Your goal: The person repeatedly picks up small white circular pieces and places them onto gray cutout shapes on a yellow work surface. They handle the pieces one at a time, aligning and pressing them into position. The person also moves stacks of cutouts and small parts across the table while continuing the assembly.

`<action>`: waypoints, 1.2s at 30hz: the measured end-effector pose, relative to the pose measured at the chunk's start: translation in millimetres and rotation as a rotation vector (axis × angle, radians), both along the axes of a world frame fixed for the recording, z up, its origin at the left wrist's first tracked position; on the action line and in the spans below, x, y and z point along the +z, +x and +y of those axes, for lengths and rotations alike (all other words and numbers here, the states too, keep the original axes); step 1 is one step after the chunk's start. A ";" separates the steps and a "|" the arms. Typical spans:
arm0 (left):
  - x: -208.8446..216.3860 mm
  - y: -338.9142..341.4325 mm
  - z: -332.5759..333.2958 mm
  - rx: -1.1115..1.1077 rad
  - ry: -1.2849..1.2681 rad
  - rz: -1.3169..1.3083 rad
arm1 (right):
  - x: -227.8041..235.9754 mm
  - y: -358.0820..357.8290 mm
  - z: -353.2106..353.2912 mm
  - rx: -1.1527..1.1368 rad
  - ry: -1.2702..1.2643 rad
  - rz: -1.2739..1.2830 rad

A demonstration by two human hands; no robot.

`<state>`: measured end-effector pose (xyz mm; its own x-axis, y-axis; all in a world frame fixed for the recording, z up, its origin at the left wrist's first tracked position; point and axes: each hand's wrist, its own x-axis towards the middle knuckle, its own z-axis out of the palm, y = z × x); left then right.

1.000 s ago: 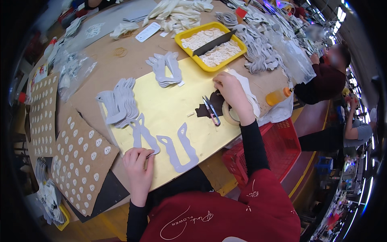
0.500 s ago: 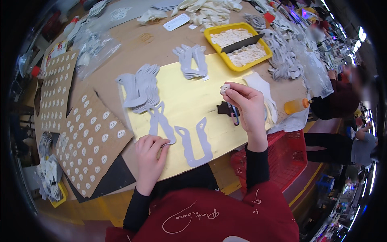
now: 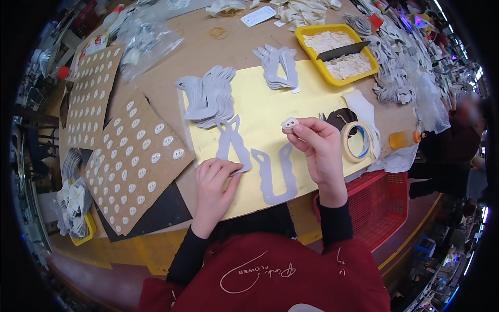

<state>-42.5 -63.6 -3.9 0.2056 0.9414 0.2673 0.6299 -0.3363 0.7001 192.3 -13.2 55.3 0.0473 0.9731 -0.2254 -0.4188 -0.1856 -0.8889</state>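
Note:
My right hand pinches a small white oval piece with holes between thumb and fingertips, above the yellow board. Below and left of it, a light grey U-shaped cut piece lies flat with its arms pointing away from me. At the board's near left, my left hand has thumb and fingers closed at the rounded end of another grey U-shaped piece, whose arms lean together. Further off are a thick stack of grey pieces and a smaller stack.
A yellow tray of white pieces with a dark divider stands far right. Beside my right hand lie a tape roll and dark fabric. Brown boards with rows of white ovals lie left. A red basket stands below the table's right edge.
My view has shifted, so the table appears further right. My right hand has moved left and nearer with the white oval piece, uncovering the tape roll. My left hand stays on the grey piece.

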 end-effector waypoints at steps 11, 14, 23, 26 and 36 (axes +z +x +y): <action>-0.7 -2.3 -1.1 -0.001 -0.037 -0.028 | 5.1 -10.2 -16.5 0.102 -0.021 0.096; -1.0 -2.2 -1.5 -0.004 -0.038 -0.033 | 8.4 -13.8 -21.5 0.092 0.022 0.020; -1.1 -4.1 -1.9 0.000 -0.016 -0.099 | 13.5 -20.3 -28.7 0.102 0.117 -0.065; 4.3 -3.8 -2.2 0.004 0.031 -0.124 | 14.3 -21.5 -31.3 0.106 0.107 -0.049; 61.8 16.5 -6.1 -0.061 -0.059 -0.577 | 18.0 -30.0 -45.1 0.183 0.109 -0.055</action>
